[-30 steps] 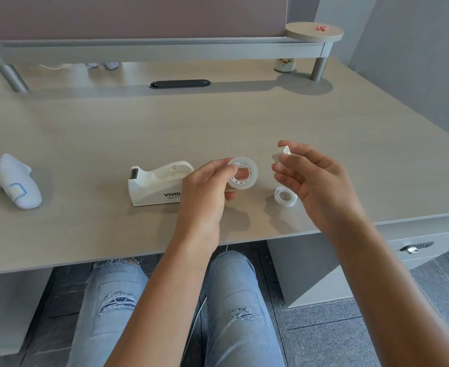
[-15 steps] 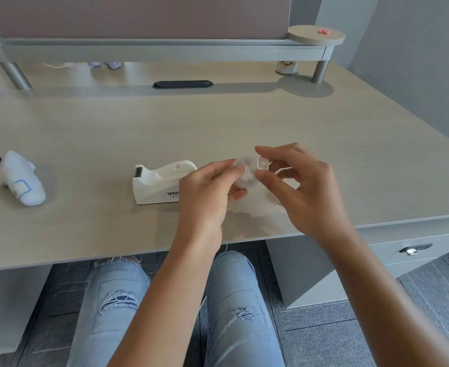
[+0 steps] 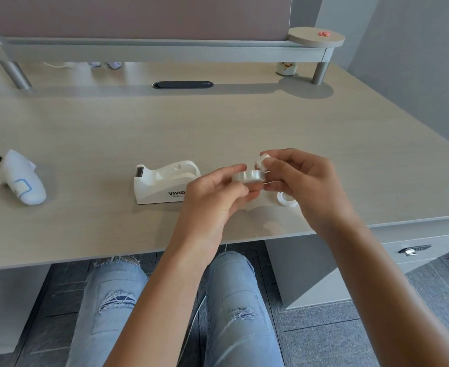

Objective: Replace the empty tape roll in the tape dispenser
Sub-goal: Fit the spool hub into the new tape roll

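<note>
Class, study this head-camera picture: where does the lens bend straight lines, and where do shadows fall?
Head view: the wide lens bows the desk front edge; the shelf throws a soft shadow band behind; both hands shade the desk beneath the tape roll.

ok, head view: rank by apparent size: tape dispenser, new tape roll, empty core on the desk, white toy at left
1. tape dispenser, partly hidden by the left hand
2. white toy
3. new tape roll, seen edge-on
4. empty core, partly hidden, so roll versus core is unsure
</note>
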`<state>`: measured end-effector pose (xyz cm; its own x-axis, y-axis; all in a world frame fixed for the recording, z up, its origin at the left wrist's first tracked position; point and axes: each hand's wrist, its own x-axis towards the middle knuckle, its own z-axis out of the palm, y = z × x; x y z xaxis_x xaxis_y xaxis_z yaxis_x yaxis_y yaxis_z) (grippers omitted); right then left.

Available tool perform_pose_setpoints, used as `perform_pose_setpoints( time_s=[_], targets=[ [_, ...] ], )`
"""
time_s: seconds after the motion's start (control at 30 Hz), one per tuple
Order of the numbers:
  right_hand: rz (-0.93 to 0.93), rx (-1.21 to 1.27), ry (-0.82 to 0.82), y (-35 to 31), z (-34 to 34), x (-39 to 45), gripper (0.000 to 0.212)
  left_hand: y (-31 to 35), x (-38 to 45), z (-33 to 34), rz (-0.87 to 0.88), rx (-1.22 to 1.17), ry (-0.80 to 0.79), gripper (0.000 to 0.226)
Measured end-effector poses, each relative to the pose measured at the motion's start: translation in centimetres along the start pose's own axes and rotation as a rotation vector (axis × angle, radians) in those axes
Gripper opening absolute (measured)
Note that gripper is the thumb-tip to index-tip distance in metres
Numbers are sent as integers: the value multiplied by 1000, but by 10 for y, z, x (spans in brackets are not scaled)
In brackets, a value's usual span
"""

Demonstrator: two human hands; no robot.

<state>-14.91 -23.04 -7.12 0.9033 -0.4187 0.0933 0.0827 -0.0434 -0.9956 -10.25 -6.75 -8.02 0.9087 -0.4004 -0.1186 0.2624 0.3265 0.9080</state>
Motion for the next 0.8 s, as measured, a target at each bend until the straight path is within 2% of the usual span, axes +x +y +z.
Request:
perform_pose_setpoints(
  time_s=[0.1,0.27,0.43,0.57,0.8],
  targets=[
    [-6,104,60,-3,-1,-2,17,-1,-2,1,54,75,39,13],
    [-192,-42,88,1,-3,-11,21,1,0,4,47,105,121,20],
    [-341,-259,86,9,2,-16,20,2,-1,7,15,45,94,21],
    [-479,-436,69,10,5,-17,23,1,-6,7,29,121,71,21],
    [-565,-520,55,12,9,-16,23,2,-11,7,68,129,72,21]
  ],
)
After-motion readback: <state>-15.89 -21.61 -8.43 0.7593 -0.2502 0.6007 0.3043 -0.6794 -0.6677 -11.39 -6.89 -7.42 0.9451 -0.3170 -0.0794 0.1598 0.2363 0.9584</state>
